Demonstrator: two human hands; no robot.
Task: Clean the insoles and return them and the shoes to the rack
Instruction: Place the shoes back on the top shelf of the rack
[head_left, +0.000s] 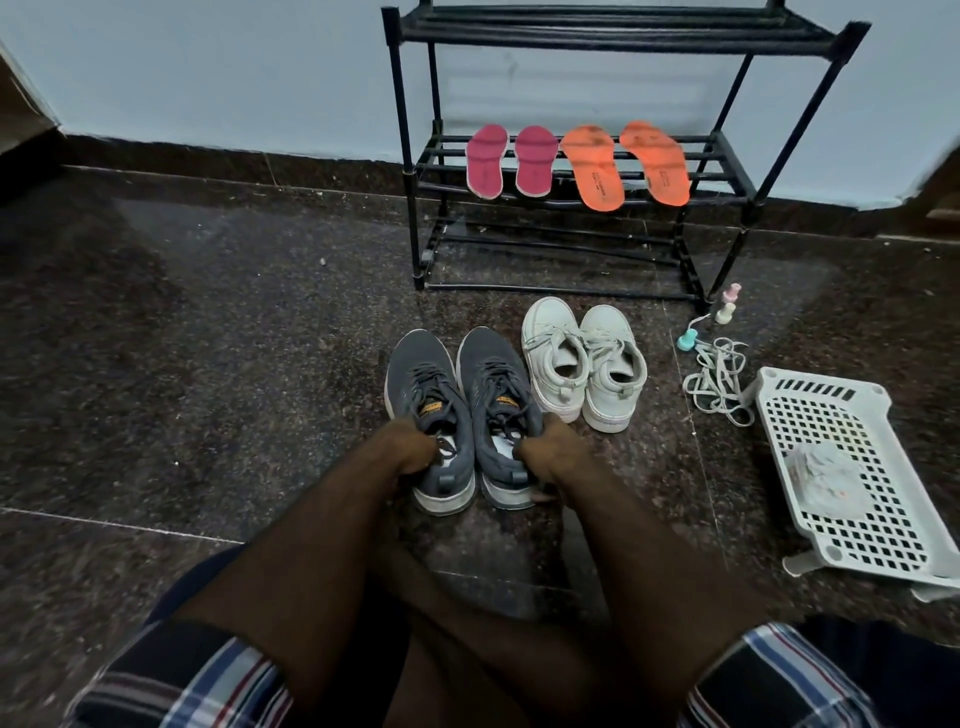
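Note:
Two grey sneakers stand side by side on the dark floor in front of me. My left hand (410, 447) grips the collar of the left grey sneaker (423, 384). My right hand (545, 449) grips the collar of the right grey sneaker (493, 379). A pair of white sneakers (584, 358) stands just to their right. On the middle shelf of the black rack (727, 156) lie two pink insoles (511, 158) and two orange insoles (626, 163).
A white perforated plastic basket (852, 478) lies at the right with a crumpled white cloth (826, 478) on it. Loose laces (719, 379) and three small pastel bottles (724, 312) sit near the rack's right leg. The rack's lowest shelf holds nothing.

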